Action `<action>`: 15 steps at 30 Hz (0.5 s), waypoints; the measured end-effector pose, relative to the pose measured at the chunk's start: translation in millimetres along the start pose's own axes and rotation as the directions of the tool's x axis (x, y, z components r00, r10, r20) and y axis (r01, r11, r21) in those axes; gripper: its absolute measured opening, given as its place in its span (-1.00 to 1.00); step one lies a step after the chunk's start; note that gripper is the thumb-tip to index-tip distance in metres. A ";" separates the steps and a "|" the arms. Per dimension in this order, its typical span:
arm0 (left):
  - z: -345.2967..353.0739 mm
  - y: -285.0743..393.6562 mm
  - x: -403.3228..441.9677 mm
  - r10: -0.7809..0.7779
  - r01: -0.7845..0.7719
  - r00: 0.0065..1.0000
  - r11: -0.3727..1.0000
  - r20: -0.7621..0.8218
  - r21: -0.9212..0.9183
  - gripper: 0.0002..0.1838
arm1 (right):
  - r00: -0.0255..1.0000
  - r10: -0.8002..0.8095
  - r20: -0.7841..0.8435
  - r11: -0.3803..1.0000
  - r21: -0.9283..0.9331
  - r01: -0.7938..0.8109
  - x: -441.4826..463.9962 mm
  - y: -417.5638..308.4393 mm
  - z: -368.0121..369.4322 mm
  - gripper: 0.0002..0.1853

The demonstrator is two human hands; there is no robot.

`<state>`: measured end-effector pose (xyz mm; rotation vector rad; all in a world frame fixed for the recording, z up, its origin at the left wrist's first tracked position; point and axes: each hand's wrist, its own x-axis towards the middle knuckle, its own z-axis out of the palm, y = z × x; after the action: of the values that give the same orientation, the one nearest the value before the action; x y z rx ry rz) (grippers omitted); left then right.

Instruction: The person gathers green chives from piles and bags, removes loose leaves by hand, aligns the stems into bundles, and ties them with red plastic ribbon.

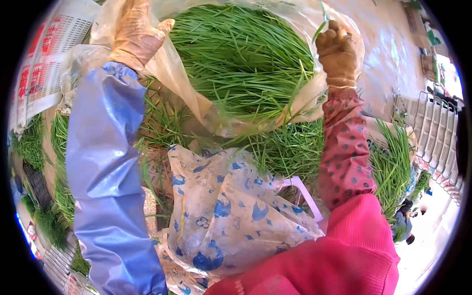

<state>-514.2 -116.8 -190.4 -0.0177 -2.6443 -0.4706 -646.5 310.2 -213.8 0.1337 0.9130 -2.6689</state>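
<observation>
Nearest, a bright pink ribbed garment (305, 268) covers the low right, and beside it a translucent plastic apron printed with blue whales (211, 221) spreads over the near middle.

At the far left stands a white perforated plastic crate with red lettering (42, 73). A shiny blue-violet sleeve (108, 167) reaches up to the left hand in a thin tan glove (135, 37), which lies against the left side of a translucent plastic bag (174, 73). Its thumb stands apart; the fingertips meet the picture's edge, so I cannot tell whether they grip the film.

Long, narrow green leaves (241, 59) fill the bag at the far middle, and more loose green leaves (290, 150) lie on its near side. The right hand in a brown glove (338, 54) is at the bag's right rim, fingers curled closed, with a thin green blade (318, 30) beside the knuckles; whether they grip it is unclear.

Below that hand is a dark-red sleeve with black dots (346, 147). Farther right are a leafy green bundle (393, 162) and pale slatted crates (435, 123).
</observation>
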 end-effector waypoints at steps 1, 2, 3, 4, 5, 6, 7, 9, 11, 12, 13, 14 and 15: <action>-1.1 -5.4 3.8 0.138 -0.136 0.988 0.990 -0.065 0.029 -0.11 | 1.000 -0.008 -0.023 0.997 -0.078 0.007 -6.3 10.3 -3.4 -0.89; -4.9 -5.8 4.8 0.116 -0.114 0.992 0.993 -0.046 0.029 -0.11 | 0.998 -0.017 -0.054 0.987 -0.163 0.009 -15.7 17.9 -7.7 -0.87; -9.4 -4.7 2.5 0.081 -0.081 0.997 0.996 -0.017 0.035 -0.12 | 0.989 0.020 -0.150 0.971 -0.232 -0.054 -30.5 26.5 -2.3 -0.86; -15.4 -4.7 0.9 0.048 -0.048 0.999 0.998 0.006 0.049 -0.12 | 0.985 0.017 -0.172 0.953 -0.294 -0.068 -41.8 38.1 -8.0 -0.87; -21.3 -5.6 -4.9 0.014 -0.015 1.000 0.998 0.026 0.061 -0.12 | 0.957 -0.033 -0.287 0.889 -0.446 -0.103 -53.5 47.4 -8.8 -0.88; -27.4 -8.5 -14.0 -0.020 0.017 0.999 0.997 0.041 0.075 -0.12 | 0.918 -0.098 -0.384 0.800 -0.579 -0.156 -60.6 52.9 -12.6 -0.87; -31.7 -11.9 -21.1 -0.044 0.039 0.998 0.996 0.054 0.084 -0.12 | 0.918 -0.096 -0.385 0.791 -0.589 -0.165 -61.8 52.2 -28.4 -0.87; -49.5 -17.2 -47.0 -0.127 0.115 0.987 0.986 0.095 0.117 -0.12 | 0.954 -0.110 -0.278 0.286 -0.928 -0.237 -64.7 45.4 -59.3 -0.83; -65.7 -24.4 -70.6 -0.197 0.176 0.971 0.973 0.134 0.151 -0.13 | 0.993 -0.085 -0.086 -0.078 -0.993 -0.093 -70.3 37.8 -73.8 -0.81; -71.2 -27.6 -81.3 -0.228 0.204 0.963 0.966 0.147 0.159 -0.13 | 0.995 0.001 0.096 -0.415 -0.906 0.088 -71.6 31.9 -78.0 -0.78; -77.1 -29.9 -91.6 -0.255 0.227 0.954 0.958 0.160 0.172 -0.13 | 0.977 0.181 0.116 -0.474 -0.860 0.190 -64.9 23.5 -85.4 -0.70; -81.8 -32.6 -101.3 -0.278 0.248 0.945 0.952 0.171 0.180 -0.13 | 0.976 0.184 0.112 -0.479 -0.857 0.189 -62.5 23.7 -86.0 -0.70; -85.3 -34.2 -109.4 -0.297 0.264 0.938 0.946 0.180 0.188 -0.13 | 0.918 0.297 0.263 -0.663 -0.635 0.397 -61.9 25.9 -85.7 -0.72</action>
<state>-382.3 -170.1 -177.5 0.3888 -2.8970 -0.3595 -580.7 359.7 -285.1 -0.9673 2.7767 -0.2045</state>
